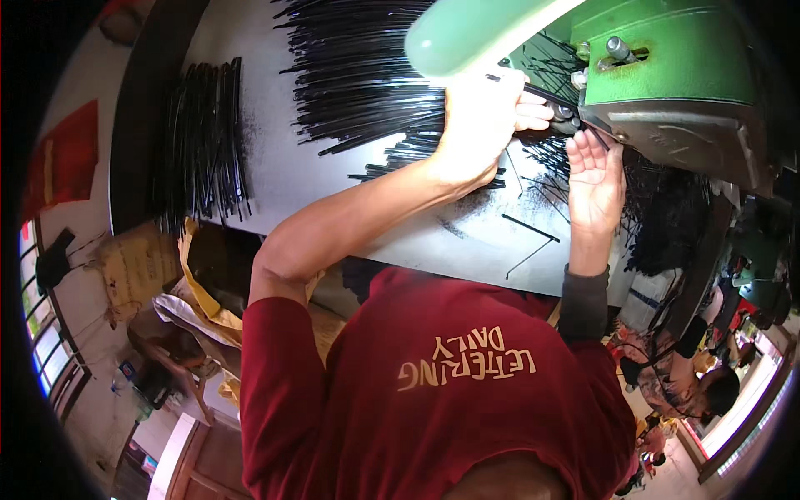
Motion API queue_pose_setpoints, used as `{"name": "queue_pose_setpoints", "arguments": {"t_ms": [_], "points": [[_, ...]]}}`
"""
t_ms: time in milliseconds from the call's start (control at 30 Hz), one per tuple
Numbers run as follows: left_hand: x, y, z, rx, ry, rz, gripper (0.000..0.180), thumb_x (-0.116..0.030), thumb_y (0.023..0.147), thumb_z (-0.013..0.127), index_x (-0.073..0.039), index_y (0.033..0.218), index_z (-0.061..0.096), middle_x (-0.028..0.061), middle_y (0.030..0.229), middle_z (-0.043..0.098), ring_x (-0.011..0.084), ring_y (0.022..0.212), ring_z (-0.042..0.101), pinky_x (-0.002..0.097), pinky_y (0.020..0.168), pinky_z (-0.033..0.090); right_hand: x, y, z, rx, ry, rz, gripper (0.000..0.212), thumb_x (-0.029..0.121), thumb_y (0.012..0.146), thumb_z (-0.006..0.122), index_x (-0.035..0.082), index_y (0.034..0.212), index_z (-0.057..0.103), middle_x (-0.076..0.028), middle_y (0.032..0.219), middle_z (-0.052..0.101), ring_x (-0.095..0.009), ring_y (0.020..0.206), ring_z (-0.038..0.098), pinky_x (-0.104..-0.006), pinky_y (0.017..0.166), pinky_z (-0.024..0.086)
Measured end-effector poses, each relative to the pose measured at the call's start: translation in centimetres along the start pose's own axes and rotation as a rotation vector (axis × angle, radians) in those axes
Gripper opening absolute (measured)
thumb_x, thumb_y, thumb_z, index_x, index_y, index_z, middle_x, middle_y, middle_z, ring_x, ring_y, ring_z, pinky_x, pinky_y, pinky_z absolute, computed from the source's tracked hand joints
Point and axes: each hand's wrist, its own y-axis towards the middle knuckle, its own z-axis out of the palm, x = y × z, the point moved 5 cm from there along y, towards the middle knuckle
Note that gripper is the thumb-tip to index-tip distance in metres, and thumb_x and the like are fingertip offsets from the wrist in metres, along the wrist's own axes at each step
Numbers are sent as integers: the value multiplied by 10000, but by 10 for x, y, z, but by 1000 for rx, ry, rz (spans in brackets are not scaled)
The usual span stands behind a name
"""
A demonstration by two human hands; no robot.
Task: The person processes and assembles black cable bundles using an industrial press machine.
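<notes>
Beneath a bright lamp, my left hand (479, 129) is closed at the thumb and forefinger on a thin black rod (537, 87), its other fingers loosely extended. That rod slants toward the working end of a green machine (675, 71). My right hand (596, 179), palm up, is by the machine's dark lower housing (679, 137); its fingertips and thumb close on a dark thin piece (597, 136). Whether both hands hold the same rod is unclear. A thin jointed black rod (533, 227) lies bent on the metal table (467, 242) below my hands.
A big pile of black rods (367, 92) covers the table's far middle, with another bundle (204, 142) at left. More thin rods (554, 162) lie tangled under the machine. The pale green lamp (467, 37) hangs close above my left hand. Another person (683, 371) is at right.
</notes>
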Motion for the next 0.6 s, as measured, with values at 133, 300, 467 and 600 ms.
{"name": "queue_pose_setpoints", "arguments": {"t_ms": [133,300,467,600], "points": [[-4,0,3,47,77,23,188,-110,908,528,65,976,511,208,865,619,293,751,666,379,711,576,-5,0,-7,4,-4,27,380,274,982,388,-63,1128,486,-216,1015,607,-316,958,602,-479,894,483],[-3,-2,1,6,106,-30,184,-116,912,526,58,969,510,207,869,620,282,758,669,368,709,578,3,1,-2,-51,-97,10,359,289,971,425,-48,1071,500,-208,958,622,-315,876,627,-459,819,526],[4,3,-8,-2,25,-44,181,-125,916,526,49,963,510,203,873,622,273,755,670,364,703,579,-2,-3,-6,-44,-122,70,367,304,969,431,-46,1035,521,-190,922,625,-295,829,632,-440,751,545],[-1,9,-8,41,57,-40,186,-128,905,548,50,948,515,201,877,623,276,751,670,370,705,578,-3,-8,-6,-71,-143,111,388,312,963,446,-61,1031,528,-163,878,614,-269,773,621,-429,721,544]]}}
